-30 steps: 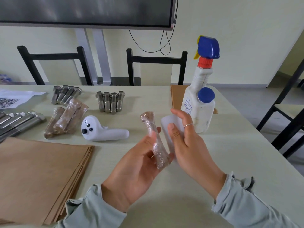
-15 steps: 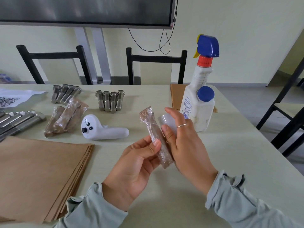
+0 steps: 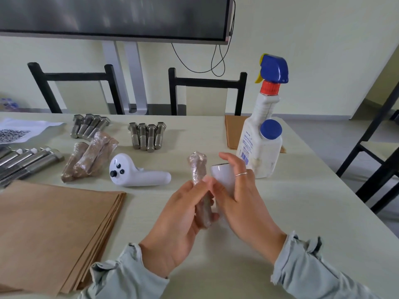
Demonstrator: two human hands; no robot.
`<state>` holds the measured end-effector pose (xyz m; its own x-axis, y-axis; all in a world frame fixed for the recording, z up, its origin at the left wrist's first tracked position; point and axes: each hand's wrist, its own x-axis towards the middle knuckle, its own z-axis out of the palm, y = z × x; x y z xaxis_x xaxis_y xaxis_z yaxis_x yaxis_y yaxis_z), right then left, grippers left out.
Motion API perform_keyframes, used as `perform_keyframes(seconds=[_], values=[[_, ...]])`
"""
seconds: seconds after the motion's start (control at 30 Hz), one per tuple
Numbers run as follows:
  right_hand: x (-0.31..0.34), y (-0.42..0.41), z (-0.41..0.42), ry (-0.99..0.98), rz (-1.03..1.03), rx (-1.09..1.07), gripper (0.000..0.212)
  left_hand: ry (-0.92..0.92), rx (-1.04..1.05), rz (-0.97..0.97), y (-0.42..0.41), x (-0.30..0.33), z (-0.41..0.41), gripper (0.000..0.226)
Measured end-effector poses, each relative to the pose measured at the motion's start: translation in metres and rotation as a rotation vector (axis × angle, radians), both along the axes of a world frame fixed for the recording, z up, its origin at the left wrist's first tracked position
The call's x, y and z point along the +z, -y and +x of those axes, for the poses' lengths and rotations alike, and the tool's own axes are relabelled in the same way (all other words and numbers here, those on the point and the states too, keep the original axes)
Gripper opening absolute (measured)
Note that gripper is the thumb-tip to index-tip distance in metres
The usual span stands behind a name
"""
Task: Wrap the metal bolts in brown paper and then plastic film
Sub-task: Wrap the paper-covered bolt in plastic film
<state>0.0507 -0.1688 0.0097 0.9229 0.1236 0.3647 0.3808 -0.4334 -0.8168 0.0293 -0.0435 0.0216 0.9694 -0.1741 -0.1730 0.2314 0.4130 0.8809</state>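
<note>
Left hand (image 3: 179, 221) grips the wrapped bolt (image 3: 199, 182) near upright, head end up. Right hand (image 3: 239, 197) holds the film roll (image 3: 222, 180) alongside. Bare table (image 3: 302, 201) lies rightward to its edge.

Turning the wrapped bolt (image 3: 199, 186) from its leftward lean of a second ago toward upright, head end now pointing almost straight away above the fingers. Closing the left hand (image 3: 183, 214) further round the lower shaft, fingers now curling over the front where earlier only the thumb and fingertips were pinching it. Bringing the film roll (image 3: 222, 180) in the right hand (image 3: 241, 199) tighter against the bolt, its white end now showing just right of the shaft rather than tucked behind the fingers. Drawing both hands slightly closer together, thumbs nearly meeting at the bolt's middle.
</note>
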Motion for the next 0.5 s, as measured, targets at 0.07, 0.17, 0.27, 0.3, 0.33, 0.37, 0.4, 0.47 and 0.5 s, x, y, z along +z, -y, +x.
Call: perform_keyframes(seconds=[0.07,0.17,0.27,0.3,0.33,0.37,0.4,0.47,0.5], values=[[0.0013,-0.0022,-0.0013,-0.025,0.039,0.024,0.036,0.022,0.054,0.052,0.0004,-0.001,-0.0001,0.038],[0.0028,-0.0005,0.0006,-0.056,0.087,0.05,0.036,0.056,0.074,0.051,-0.0018,0.0002,0.0001,0.025],[0.0053,0.0034,0.0021,-0.114,0.112,0.074,0.03,0.126,0.128,0.126,-0.0023,0.0,0.0007,0.029],[0.0059,0.0045,0.0021,-0.122,0.12,0.077,0.029,0.138,0.15,0.154,-0.0018,-0.0002,0.0001,0.032],[0.0063,0.0052,0.0019,-0.123,0.123,0.076,0.029,0.141,0.168,0.167,-0.0014,0.0001,-0.0006,0.035],[0.0066,0.0051,0.002,-0.12,0.113,0.073,0.028,0.137,0.183,0.169,-0.0014,0.0006,-0.0012,0.036],[0.0067,0.0048,0.0026,-0.119,0.094,0.069,0.028,0.134,0.194,0.169,-0.0018,0.0012,-0.001,0.037],[0.0067,0.0038,0.0042,-0.14,0.063,0.065,0.028,0.133,0.208,0.17,-0.003,0.0015,-0.0005,0.035],[0.0065,0.0035,0.0051,-0.152,0.056,0.06,0.028,0.137,0.212,0.169,-0.0035,0.0015,-0.0004,0.033]])
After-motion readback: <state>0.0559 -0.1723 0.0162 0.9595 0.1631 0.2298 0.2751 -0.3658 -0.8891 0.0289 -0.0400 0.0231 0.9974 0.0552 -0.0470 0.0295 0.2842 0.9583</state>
